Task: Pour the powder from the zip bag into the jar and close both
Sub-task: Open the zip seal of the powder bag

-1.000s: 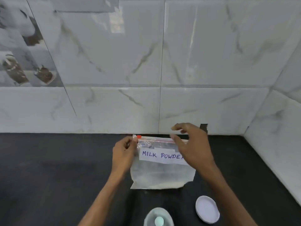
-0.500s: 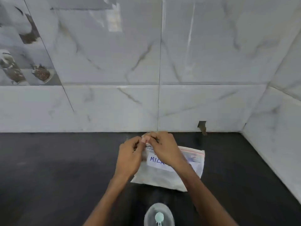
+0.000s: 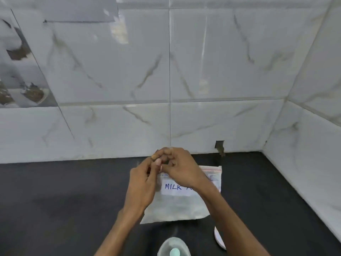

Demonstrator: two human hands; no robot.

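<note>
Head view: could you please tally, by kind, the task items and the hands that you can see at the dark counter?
zip bag: 1
jar: 1
lid: 1
hands: 2 (left hand, right hand)
Total: 5

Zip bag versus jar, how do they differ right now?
The zip bag is pinched at its top corner by the left hand and right hand; the jar stands untouched. The zip bag carries a handwritten label; the jar shows none. The zip bag is flat, the jar round. Both look translucent.
</note>
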